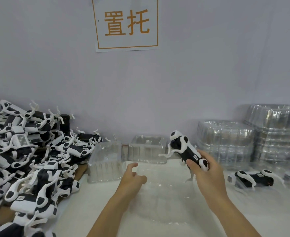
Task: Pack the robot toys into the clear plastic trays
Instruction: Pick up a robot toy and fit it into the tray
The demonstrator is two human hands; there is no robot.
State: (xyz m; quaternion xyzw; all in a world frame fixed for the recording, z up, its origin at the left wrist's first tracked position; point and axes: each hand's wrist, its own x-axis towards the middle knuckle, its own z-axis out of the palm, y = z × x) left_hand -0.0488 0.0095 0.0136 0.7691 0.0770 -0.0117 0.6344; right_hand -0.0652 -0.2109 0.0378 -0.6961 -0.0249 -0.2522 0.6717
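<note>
My right hand (207,175) grips a black-and-white robot dog toy (183,147) by its rear, holding it tilted in the air above the table. A clear plastic tray (164,199) lies flat on the white table below, between my arms. My left hand (132,178) hovers at the tray's left edge with loosely curled fingers, holding nothing; whether it touches the tray is unclear. A large pile of robot dog toys (26,159) covers the left side.
Two upturned clear trays (106,161) (147,149) stand by the wall behind my hands. Tall stacks of clear trays (226,141) rise at the right. A packed robot toy in a tray (255,180) lies at the right. A paper sign (126,23) hangs on the wall.
</note>
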